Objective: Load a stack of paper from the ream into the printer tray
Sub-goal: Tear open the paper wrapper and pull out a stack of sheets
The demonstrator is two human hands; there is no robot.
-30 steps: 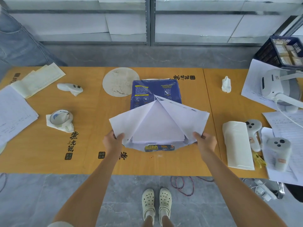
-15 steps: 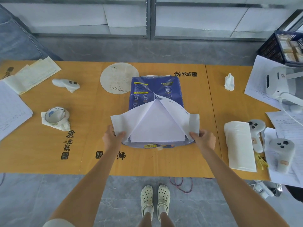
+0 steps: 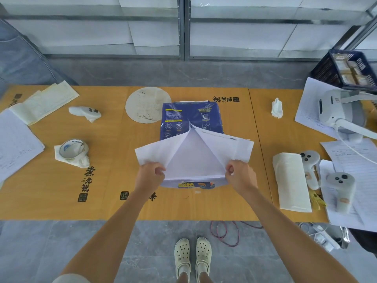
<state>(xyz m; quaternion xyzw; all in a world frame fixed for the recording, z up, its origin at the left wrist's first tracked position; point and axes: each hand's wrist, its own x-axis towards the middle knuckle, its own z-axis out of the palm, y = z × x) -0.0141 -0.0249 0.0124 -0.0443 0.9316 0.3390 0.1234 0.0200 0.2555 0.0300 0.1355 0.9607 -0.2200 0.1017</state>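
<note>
The ream (image 3: 191, 119) lies flat on the table (image 3: 106, 152), directly ahead of both hands, its blue wrapper torn open at the near end. The left hand (image 3: 151, 174) is fisted on the left wrapper flap (image 3: 155, 150); the right hand (image 3: 240, 175) pinches the right flap (image 3: 230, 146), both peeled outward. Between the hands the bare paper stack (image 3: 193, 160) shows. It will likely feel heavy and dense as a block, yet loose sheets are slick and floppy, so a grip under both long edges suits best. No printer tray seems visible here.
</note>
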